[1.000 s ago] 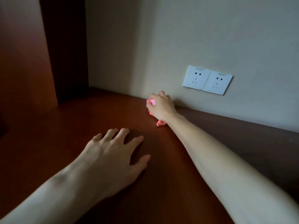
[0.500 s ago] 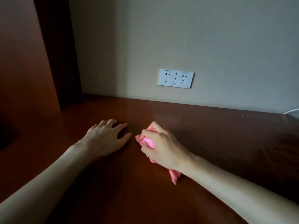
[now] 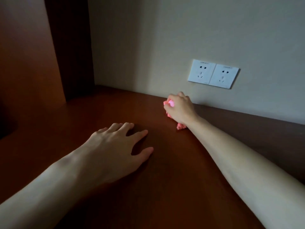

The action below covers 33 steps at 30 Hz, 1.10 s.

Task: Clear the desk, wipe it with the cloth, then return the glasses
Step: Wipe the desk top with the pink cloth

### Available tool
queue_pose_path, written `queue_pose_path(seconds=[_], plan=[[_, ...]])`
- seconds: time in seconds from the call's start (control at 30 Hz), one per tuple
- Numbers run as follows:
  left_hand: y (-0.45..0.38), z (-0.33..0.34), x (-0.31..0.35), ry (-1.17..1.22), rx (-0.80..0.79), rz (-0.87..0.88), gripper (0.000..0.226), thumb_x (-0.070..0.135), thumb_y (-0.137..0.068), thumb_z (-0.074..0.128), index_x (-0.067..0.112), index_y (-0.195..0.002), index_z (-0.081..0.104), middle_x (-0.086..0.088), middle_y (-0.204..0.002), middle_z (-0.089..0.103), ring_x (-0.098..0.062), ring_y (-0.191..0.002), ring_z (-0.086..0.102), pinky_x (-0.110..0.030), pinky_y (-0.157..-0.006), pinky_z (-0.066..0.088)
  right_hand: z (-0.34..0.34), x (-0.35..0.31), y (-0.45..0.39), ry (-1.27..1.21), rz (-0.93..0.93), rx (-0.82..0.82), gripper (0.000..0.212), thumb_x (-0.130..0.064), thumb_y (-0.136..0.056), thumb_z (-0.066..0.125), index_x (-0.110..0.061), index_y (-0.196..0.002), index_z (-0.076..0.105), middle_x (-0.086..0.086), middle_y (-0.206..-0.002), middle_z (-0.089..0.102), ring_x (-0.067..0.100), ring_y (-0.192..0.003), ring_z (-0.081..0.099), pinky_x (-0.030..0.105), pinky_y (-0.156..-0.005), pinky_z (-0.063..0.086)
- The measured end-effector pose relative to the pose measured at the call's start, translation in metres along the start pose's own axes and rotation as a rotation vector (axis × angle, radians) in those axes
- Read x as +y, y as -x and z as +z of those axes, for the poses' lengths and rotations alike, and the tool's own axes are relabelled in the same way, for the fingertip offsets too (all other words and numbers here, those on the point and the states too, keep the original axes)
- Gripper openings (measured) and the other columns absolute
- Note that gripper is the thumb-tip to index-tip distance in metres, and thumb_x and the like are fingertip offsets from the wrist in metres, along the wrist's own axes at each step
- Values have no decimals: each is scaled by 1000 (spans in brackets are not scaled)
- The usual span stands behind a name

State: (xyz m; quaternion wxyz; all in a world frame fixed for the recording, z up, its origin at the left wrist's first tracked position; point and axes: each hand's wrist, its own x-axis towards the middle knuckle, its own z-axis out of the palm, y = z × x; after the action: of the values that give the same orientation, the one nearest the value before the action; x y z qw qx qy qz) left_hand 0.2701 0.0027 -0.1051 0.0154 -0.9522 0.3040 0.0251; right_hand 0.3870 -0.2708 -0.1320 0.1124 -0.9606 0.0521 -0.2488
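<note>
The reddish-brown wooden desk (image 3: pixel 165 187) fills the lower view in dim light. My right hand (image 3: pixel 180 109) grips a bunched pink cloth (image 3: pixel 180 126) and presses it on the desk at the far edge, close to the wall. Most of the cloth is hidden under the hand; a tail sticks out by the wrist. My left hand (image 3: pixel 115 146) rests flat on the desk nearer to me, fingers spread, holding nothing. No glasses are in view.
A white double wall socket (image 3: pixel 213 73) sits on the pale wall just above and right of the cloth. A dark wooden side panel (image 3: pixel 71 47) rises at the desk's far left corner, with a lighter panel (image 3: pixel 28 52) in front of it.
My right hand has pushed the cloth from the middle of the desk out to the back edge by the wall. My left hand stays planted on the desk.
</note>
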Motion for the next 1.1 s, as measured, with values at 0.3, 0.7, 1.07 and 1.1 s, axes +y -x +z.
queue_pose_path(seconds=[0.3, 0.7, 1.07, 1.1], plan=[[-3, 12, 6, -4, 90, -25, 77, 78, -81, -7, 60, -150, 24, 11, -161, 31, -17, -146, 36, -41, -110, 39, 52, -112, -47, -94, -206, -67, 22, -34, -94, 57, -20, -107, 67, 12, -113, 55, 40, -107, 52, 40, -86, 45], [3, 1, 3, 71, 31, -51, 68, 85, -84, 6, 65, -148, -9, 23, -164, -10, -7, -153, -4, -35, -119, 20, 48, -79, -58, -136, -267, -137, 22, -37, -99, 53, -21, -109, 64, 6, -111, 49, 37, -111, 51, 41, -90, 47], [3, -2, 3, 64, -40, -66, 73, 86, -83, 11, 61, -151, 3, 17, -166, 3, -15, -153, 10, -43, -112, 37, 7, -41, 5, -48, -47, -4, 22, -35, -97, 54, -20, -109, 65, 9, -118, 53, 36, -109, 51, 40, -84, 48], [3, -4, 4, 73, -47, -72, 72, 85, -84, 13, 61, -152, 4, 16, -166, 3, -16, -153, 10, -45, -113, 36, 1, -40, 17, -45, -38, 0, 22, -35, -97, 54, -20, -108, 65, 9, -117, 53, 36, -109, 51, 40, -83, 45]])
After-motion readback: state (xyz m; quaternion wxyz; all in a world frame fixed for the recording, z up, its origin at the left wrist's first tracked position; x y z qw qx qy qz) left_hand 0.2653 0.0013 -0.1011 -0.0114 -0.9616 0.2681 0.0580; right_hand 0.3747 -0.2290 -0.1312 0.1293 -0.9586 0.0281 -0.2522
